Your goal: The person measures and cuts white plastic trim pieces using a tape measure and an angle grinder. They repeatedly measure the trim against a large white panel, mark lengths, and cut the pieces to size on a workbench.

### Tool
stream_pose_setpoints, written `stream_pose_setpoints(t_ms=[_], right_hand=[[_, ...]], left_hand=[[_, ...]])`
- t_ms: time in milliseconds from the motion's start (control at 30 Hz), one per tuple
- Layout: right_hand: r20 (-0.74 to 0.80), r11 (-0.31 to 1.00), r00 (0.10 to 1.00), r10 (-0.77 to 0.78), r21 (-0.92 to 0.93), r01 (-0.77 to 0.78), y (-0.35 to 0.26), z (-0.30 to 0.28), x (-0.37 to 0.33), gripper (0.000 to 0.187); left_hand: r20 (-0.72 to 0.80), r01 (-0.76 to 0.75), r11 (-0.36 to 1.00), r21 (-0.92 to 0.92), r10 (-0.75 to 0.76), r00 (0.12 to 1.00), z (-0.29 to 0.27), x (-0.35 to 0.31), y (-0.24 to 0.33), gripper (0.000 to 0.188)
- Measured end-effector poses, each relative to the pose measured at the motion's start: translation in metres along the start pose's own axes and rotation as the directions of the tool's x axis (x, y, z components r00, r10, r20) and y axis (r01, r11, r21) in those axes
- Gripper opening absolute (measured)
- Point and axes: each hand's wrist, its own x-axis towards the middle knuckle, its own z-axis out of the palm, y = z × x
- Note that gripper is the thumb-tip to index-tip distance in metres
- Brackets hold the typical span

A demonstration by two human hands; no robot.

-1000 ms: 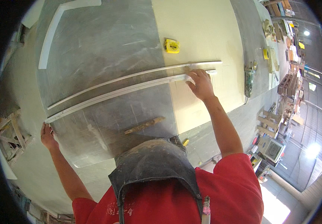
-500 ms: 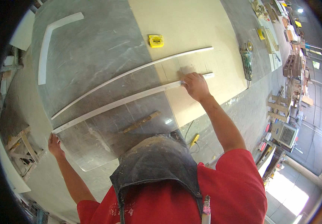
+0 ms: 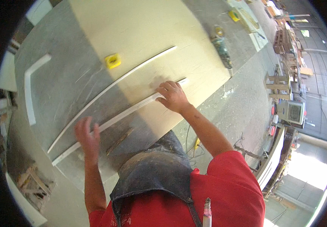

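Observation:
A long, straight white strip [image 3: 122, 114] lies slantwise across the grey-and-tan tabletop in front of me. Toward its right end, my right hand [image 3: 172, 97] is closed over it, fingers on the far side and thumb on the near side. My left hand [image 3: 87, 139], blurred by motion, is over the strip's left part with fingers spread; whether it touches the strip I cannot tell. Beyond lies a thinner, curved white strip [image 3: 102, 92], touched by neither hand. A short brown stick [image 3: 120, 141] rests on the near side of the straight strip.
A yellow tape measure [image 3: 112, 61] lies past the curved strip. At the right is a green corded-looking power tool [image 3: 221, 48], with a yellow roll [image 3: 233, 15] farther off. An angled white piece [image 3: 28, 94] lies at the left. A cable with a yellow part [image 3: 197, 143] is near my right arm.
My left hand has left the straight strip's left end and moved inward along it, fingers opening. My right hand stays near the right end. The whole view has turned and shifted.

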Motion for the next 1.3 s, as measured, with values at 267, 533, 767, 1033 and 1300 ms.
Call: stream_pose_setpoints(t_ms=[267,533,767,1033,1300], right_hand=[[-0.341,0.485,0.531,0.775,-0.217,-0.847,0.277,-0.11,-0.041,0.08],[0.185,0.672,0.663,0.726,0.017,-0.74,0.402,-0.122,-0.039,0.062],[0.215,0.624,0.62,0.754,0.058,-0.779,0.374,-0.133,-0.036,0.059],[0.449,0.224,0.642,0.621,0.684,-0.695,0.335,-0.134,-0.028,0.05],[0.424,-0.513,0.792,0.439,0.842,-0.167,0.324,-0.084,-0.003,0.055]], left_hand=[[0.151,-0.033,0.992,-0.121,0.052,0.987,0.043,0.034,0.147,0.036],[0.248,0.06,0.995,0.079,-0.078,0.966,0.074,0.037,0.178,0.039],[0.338,0.009,1.0,0.016,-0.014,0.941,0.093,0.066,0.195,0.042],[0.332,-0.057,0.998,-0.017,0.059,0.941,0.096,0.069,0.185,0.036],[0.33,-0.041,0.98,-0.192,0.104,0.938,0.108,0.067,0.171,0.029]])
